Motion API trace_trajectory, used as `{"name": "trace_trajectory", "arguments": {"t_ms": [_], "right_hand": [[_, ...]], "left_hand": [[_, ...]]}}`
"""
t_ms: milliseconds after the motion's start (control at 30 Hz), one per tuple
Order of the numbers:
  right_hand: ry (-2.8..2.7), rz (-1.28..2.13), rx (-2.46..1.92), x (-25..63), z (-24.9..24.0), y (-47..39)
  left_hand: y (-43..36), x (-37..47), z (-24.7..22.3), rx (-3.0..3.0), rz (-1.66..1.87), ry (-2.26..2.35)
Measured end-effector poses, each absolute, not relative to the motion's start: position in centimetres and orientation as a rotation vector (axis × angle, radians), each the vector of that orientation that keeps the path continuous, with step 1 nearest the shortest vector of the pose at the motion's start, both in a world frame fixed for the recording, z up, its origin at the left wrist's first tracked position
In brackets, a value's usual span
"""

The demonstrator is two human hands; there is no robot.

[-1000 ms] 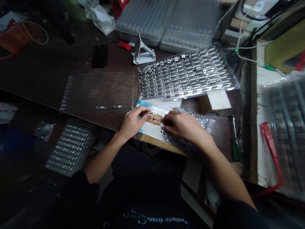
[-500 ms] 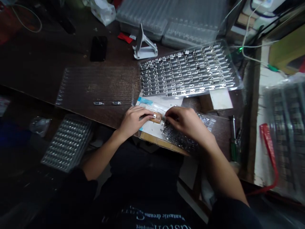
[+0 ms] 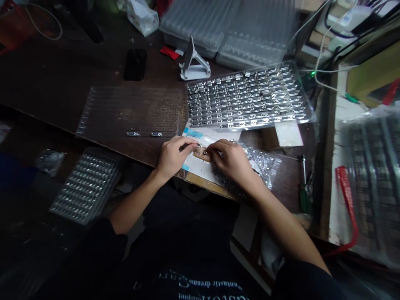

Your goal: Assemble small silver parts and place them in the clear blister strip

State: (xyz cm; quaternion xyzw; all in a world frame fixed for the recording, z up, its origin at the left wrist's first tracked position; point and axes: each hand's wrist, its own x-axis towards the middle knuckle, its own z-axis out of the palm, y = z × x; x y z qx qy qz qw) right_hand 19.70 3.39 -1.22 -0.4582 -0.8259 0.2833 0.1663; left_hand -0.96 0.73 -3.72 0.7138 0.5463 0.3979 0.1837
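Near the worktop's (image 3: 62,79) front edge, a brown block (image 3: 202,156) lies on a white sheet (image 3: 195,165), its long axis roughly parallel to that edge. The left hand (image 3: 171,157) pinches a small metal part (image 3: 199,146) at the block's left end; which way the part points is unclear. The right hand's (image 3: 230,159) bent fingers touch the right end, their grip hidden. The black shirt (image 3: 187,258) reads "antastic dreams", upside down.

Beside the clear, glossy plastic tray (image 3: 131,110), shiny metal connectors (image 3: 246,98) contrast with the dark, scuffed wood-look table (image 3: 103,68).
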Motion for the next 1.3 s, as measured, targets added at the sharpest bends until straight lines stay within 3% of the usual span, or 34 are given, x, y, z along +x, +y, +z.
{"name": "trace_trajectory", "arguments": {"t_ms": [100, 267, 533, 967, 1300], "right_hand": [[-2.427, 0.817, -1.150, 19.3, -1.4, 3.2], [-2.721, 0.507, -1.129, 18.6, -0.7, 2.4], [-2.623, 0.632, -1.392, 21.4, 0.7, 3.3], [-2.474, 0.922, -1.262, 22.9, 1.5, 3.2], [-2.221, 0.769, -1.331, 24.0, 1.0, 4.1]], "left_hand": [[0.1, -1.5, -3.7, 2.134, 0.973, 1.600], [-0.7, -2.1, -3.8, 2.258, 0.807, 1.554], [0.2, 0.4, -2.9, 2.123, 1.080, 1.507], [0.8, 2.1, -3.7, 2.104, 1.009, 1.457], [0.9, 2.3, -4.3, 2.115, 0.994, 1.475]]}}
